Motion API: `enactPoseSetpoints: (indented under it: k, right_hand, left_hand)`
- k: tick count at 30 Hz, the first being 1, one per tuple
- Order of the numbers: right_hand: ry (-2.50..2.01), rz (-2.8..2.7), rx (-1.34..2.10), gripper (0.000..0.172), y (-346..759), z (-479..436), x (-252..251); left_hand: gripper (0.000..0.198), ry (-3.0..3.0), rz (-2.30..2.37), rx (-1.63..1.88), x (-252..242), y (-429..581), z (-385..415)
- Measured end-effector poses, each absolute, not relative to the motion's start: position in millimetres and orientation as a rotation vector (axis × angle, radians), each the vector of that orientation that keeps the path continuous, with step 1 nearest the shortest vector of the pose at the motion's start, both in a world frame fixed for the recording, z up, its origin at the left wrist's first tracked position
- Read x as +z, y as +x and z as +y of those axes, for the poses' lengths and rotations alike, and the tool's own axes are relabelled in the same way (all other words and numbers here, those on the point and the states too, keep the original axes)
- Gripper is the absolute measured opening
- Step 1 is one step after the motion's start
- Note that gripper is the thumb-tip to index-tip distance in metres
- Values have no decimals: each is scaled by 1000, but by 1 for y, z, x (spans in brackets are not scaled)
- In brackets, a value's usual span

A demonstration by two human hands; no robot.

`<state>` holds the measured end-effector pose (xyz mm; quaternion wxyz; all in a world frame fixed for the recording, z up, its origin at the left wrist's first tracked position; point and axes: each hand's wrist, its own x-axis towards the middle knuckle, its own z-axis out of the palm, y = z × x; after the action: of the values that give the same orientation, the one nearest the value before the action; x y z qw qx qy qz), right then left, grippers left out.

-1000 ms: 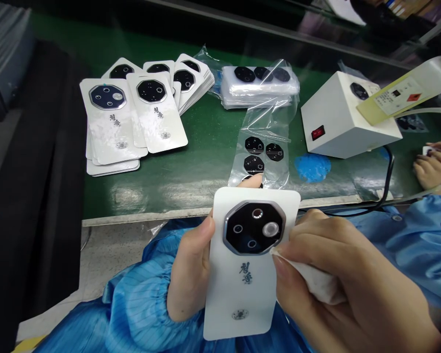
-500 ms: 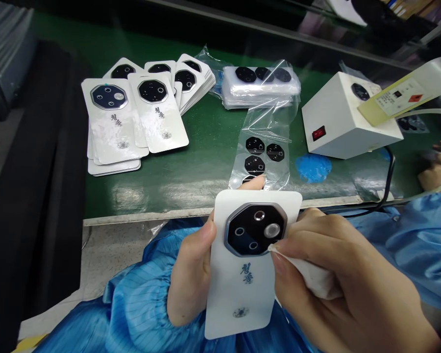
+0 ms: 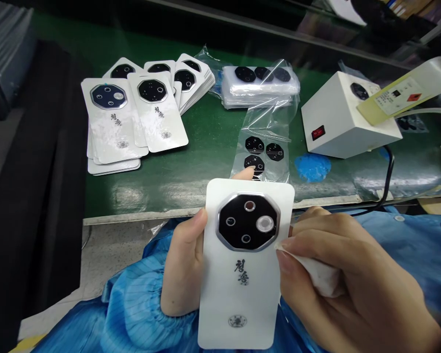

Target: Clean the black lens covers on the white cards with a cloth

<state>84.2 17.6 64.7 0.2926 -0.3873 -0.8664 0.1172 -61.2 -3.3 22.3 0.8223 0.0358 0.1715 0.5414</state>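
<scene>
The left hand (image 3: pixel 182 267) was closed on the left edge of a white back panel (image 3: pixel 242 294), with the thumb laid along that edge and one fingertip showing over the top. It held the panel upright over the blue sleeves (image 3: pixel 132 309), on the near side of the counter (image 3: pixel 206 147). The right hand (image 3: pixel 338 284) pinched a folded white wipe (image 3: pixel 318 274) between thumb and forefinger. The wipe's corner touched the panel's right side, just beside the lower right rim of the black octagonal camera plate (image 3: pixel 248 221). On the green counter just past the panel's top lay a clear film (image 3: pixel 264 122) carrying loose black octagonal lenses (image 3: pixel 255 144), with a blue patch (image 3: pixel 312 166) to its right. Farther back sat a bagged stack (image 3: pixel 259 83) of panels. To the left lay fanned piles of white panels (image 3: pixel 132 117), face up. At the right stood a white box (image 3: pixel 338 117) with a red switch (image 3: pixel 318 132).
</scene>
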Motion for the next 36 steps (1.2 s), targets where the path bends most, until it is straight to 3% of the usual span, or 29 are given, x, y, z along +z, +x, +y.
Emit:
enactPoseSetpoints:
  k: [7,14,23,36]
  right_hand:
    - [-965,-2309,403,23,89,14,63]
    - [-1029,-2372,425,7,84,14,65]
    - [-1090,-2181,350,10,60,5,53]
    - [-1103,-2246,240,13,60,5,45]
  left_hand:
    - [52,-1,292,1194,21,-58,-5]
    - [54,2,344,1187,22,-59,-7]
    - [45,103,501,1155,19,-69,-14]
    - [37,281,259,1220,15,-60,-12]
